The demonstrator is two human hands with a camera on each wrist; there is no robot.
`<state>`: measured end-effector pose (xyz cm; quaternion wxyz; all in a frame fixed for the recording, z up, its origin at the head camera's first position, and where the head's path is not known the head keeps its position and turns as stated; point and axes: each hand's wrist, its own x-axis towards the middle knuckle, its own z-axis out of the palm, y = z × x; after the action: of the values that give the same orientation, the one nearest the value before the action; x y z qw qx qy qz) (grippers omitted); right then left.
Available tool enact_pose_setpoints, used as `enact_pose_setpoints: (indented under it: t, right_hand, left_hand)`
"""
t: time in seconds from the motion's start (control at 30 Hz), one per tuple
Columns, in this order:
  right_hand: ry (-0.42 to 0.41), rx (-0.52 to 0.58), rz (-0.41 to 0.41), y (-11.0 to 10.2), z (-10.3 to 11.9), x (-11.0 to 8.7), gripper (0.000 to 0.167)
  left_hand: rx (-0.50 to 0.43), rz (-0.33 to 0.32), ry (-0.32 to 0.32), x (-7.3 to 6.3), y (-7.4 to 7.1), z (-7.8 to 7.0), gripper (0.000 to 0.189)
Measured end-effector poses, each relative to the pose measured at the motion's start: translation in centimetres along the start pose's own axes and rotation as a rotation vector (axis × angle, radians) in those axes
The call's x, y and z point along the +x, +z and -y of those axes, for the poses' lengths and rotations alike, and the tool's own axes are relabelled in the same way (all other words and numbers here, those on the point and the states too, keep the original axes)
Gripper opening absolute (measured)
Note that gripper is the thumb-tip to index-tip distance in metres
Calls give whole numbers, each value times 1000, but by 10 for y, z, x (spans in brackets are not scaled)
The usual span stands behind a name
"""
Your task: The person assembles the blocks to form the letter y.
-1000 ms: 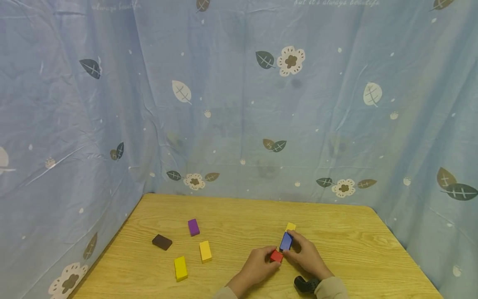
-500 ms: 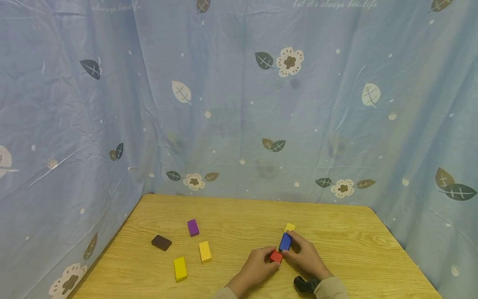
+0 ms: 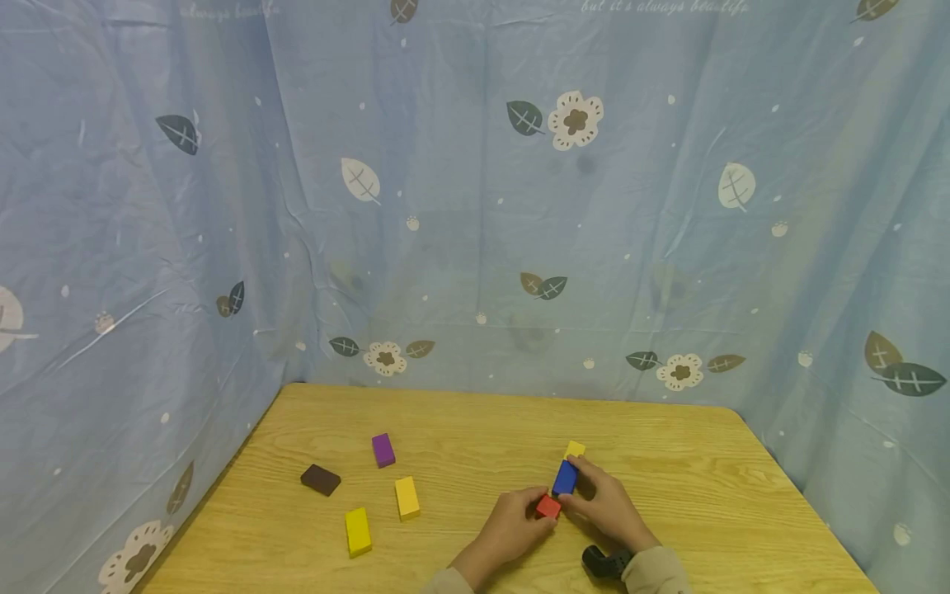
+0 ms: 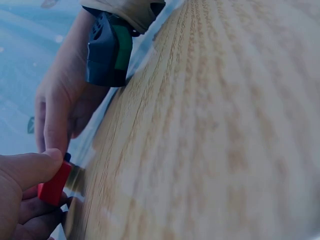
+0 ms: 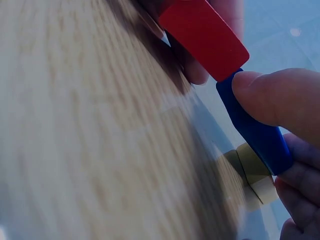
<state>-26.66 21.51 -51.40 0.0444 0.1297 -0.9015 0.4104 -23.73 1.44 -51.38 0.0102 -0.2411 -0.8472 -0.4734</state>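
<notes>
Worktop [image 3: 475,433], wood-grained; we list its contents from left to right.

Dark brown block [image 3: 321,479]: leftmost, lying askew. Bright yellow block [image 3: 358,532]: nearest to us of the left-hand group. Purple block [image 3: 383,450]: farthest back of that group. Amber block [image 3: 407,498]: the group's rightmost, apart from its neighbours.

Left hand [image 3: 510,526]: grip drawn in on the red block [image 3: 548,506], thumb on one side, fingers on the other. The red block sits right of centre, between the hands, by the near end of the blue block [image 3: 565,478]. The right wrist view sets their ends together; we cannot tell whether they truly touch, nor whether either rests on the worktop.

Far yellow block [image 3: 575,450]: just beyond the blue block, partly hidden. Black device [image 3: 604,563]: at the right wrist. Right hand [image 3: 612,505]: grip spread only as wide as the blue block is long, thumb at the near end, fingers at the far end.

Handling note: we judge it best to let the right hand hold the blue block steady while the left adjusts the red one lightly, fingertips clear of the seam. A hard push could skew the blue block against the far yellow block.
</notes>
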Motion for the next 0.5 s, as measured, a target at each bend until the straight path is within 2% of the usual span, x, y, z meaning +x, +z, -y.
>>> enact_pose_setpoints:
  t: [0.5]
  right_hand:
    - [-18, -17, 2, 0, 5, -1, 72]
  left_hand:
    - [12, 3, 24, 1, 0, 1, 45]
